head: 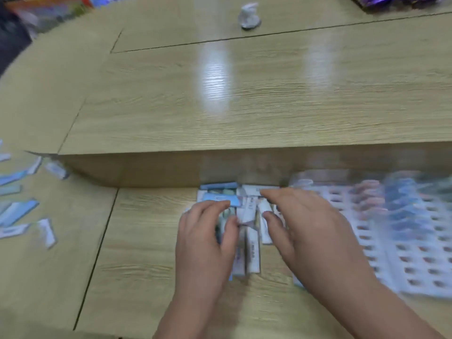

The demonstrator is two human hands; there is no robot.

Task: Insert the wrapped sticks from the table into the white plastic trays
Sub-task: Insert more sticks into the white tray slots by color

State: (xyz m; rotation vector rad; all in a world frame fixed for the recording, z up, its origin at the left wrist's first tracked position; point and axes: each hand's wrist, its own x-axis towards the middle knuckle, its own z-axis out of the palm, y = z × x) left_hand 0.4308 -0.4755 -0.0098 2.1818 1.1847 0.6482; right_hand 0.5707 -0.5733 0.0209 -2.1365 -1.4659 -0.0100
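Observation:
A pile of wrapped sticks (pixel 249 216), white and light blue, lies on the lower table level against the raised step. My left hand (pixel 205 238) sits on the pile's left side, its fingers and thumb curled round some of the sticks. From the right, my right hand (pixel 310 231) reaches over the pile with fairly straight fingers, the thumb touching a white stick. The white plastic tray (pixel 411 260), full of small slots, lies right of the pile, and several blue sticks stand in its far rows. Motion blur hides the finer details.
More wrapped sticks (pixel 22 211) lie scattered at the far left of the lower level. A raised wooden step (pixel 151 170) runs behind the pile. On the upper table stand a small white figurine (pixel 249 17) and colourful packaging (pixel 46 8) at the back left.

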